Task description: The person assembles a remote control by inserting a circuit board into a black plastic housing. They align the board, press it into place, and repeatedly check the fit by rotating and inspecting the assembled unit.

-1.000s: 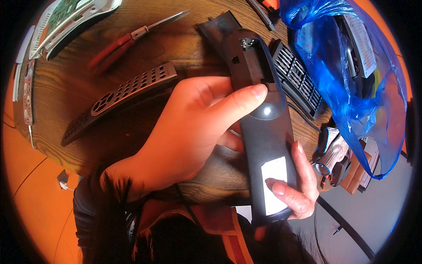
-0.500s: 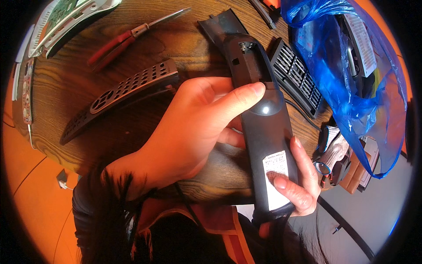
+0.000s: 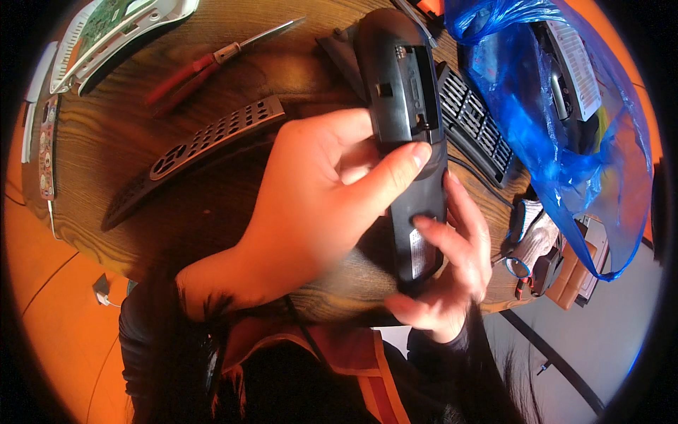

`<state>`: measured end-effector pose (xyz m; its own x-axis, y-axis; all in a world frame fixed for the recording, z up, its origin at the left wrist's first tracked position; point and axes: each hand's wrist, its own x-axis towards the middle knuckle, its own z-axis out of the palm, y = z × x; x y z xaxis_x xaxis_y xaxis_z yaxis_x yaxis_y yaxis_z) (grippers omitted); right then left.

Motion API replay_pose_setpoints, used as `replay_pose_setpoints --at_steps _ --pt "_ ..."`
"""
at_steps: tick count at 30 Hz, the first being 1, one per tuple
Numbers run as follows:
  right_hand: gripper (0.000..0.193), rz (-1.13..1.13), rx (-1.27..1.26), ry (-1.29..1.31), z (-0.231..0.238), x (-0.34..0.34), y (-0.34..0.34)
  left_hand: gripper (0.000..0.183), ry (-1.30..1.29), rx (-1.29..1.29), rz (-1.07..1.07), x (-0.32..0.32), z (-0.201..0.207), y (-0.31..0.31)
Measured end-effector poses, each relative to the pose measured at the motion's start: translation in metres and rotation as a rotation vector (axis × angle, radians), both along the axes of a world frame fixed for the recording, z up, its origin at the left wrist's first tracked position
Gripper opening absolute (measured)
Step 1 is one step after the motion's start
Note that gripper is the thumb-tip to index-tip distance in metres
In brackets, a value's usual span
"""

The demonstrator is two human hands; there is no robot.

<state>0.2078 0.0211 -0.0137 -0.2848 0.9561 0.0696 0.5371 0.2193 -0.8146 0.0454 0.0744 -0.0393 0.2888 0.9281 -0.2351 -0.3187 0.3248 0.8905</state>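
Observation:
A black remote control (image 3: 404, 191) is held up with its back toward me, its battery compartment (image 3: 421, 88) uncovered and a small metal spring at its far end. My left hand (image 3: 318, 191) is closed round its left side, thumb pressed just below the compartment. My right hand (image 3: 455, 265) holds the near part, one fingertip beside the white label (image 3: 418, 251) and another along the right edge; one lower finger stands off it. Behind the far end, partly hidden, lies a dark plastic cover (image 3: 342, 56).
A red-handled screwdriver (image 3: 191, 78) and a perforated remote shell (image 3: 205, 152) lie left. To the right are a slotted black casing (image 3: 477, 124), a blue plastic bag (image 3: 508, 85) with parts inside, and a glove (image 3: 537, 233). A white casing with a green board (image 3: 116, 32) stands far left.
The remote has moved away from me and tilted, so its far end now covers more of the dark cover. My right fingers have shifted upward and loosened at its near end.

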Motion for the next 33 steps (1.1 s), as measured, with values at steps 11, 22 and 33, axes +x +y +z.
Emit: replay_pose_setpoints --at_steps 11,22,33 --pt "0.057 -0.127 0.184 -0.012 -0.021 -0.005 0.002 0.031 -0.352 -0.188 -0.055 0.005 -0.005 -0.004" --pt "0.058 -0.085 -0.139 0.834 -0.027 -0.009 -0.012 0.046 -0.333 -0.022 -0.075 0.014 -0.004 -0.014" --pt "0.063 -0.286 -0.333 0.858 -0.02 -0.01 -0.014 0.049 -0.311 -0.097 -0.025 0.011 0.001 -0.011"
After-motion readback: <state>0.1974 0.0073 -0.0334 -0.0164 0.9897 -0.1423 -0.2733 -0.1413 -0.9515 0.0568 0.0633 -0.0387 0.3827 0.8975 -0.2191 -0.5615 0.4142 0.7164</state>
